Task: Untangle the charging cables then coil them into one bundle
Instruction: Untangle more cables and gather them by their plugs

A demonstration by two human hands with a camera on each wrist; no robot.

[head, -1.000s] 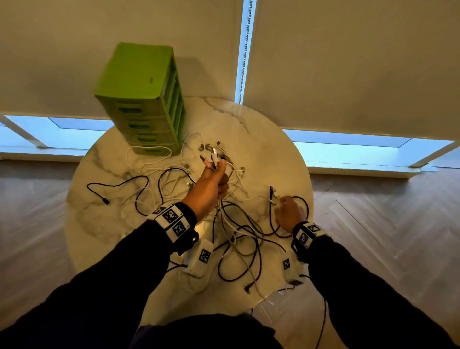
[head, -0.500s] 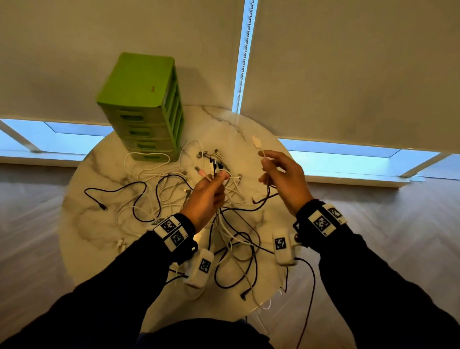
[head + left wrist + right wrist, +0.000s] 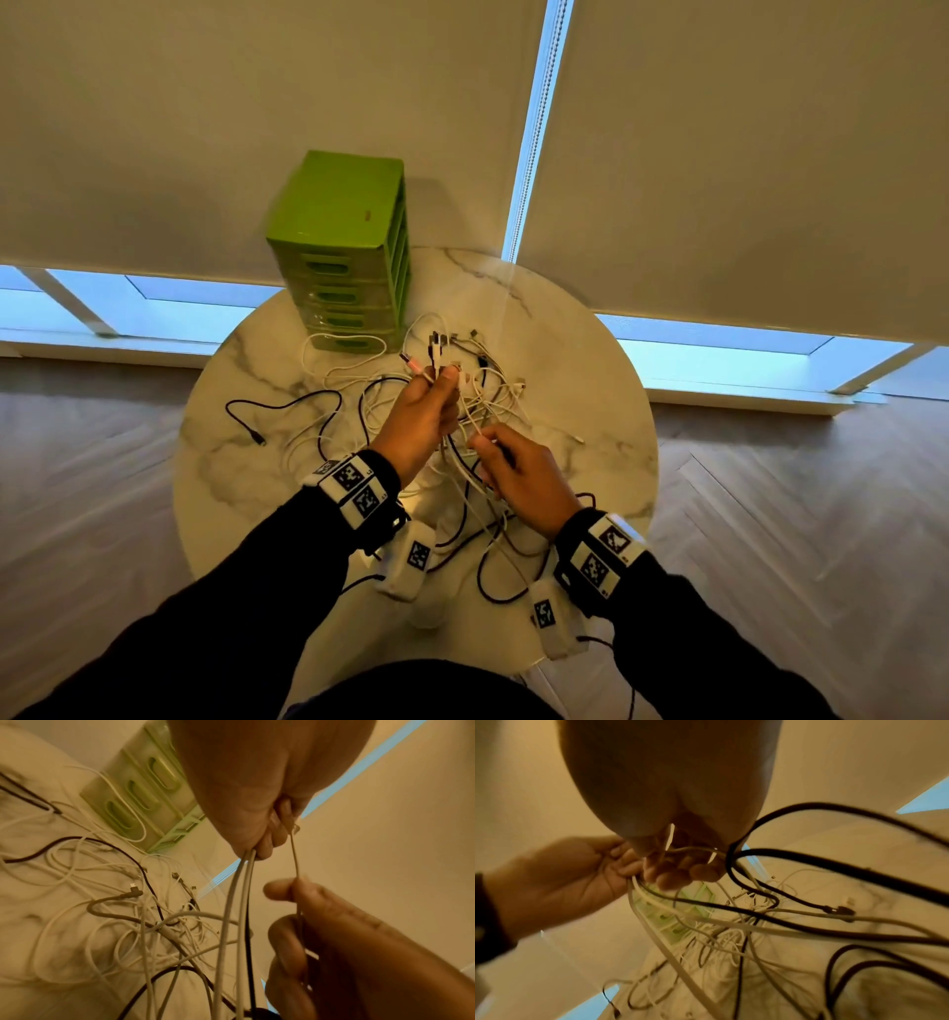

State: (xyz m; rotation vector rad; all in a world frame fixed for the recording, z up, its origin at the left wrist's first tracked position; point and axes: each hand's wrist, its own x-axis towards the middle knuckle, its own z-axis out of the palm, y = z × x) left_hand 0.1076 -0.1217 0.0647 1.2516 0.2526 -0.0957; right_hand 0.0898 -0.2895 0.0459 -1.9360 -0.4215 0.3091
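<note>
Gathered in the left hand [image 3: 418,416], several cable ends [image 3: 436,354] are clenched upright; one thin white cable [image 3: 295,860] is pinched just below by the right hand [image 3: 524,478], running nearly vertically between them. The remaining tangle [image 3: 493,406] lies beneath on the marble table [image 3: 590,370].

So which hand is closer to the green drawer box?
Left. The left hand is raised gripping a bunch of cable ends just in front of the green drawer box. The right hand pinches a thin white cable lower down, nearer the person.
</note>
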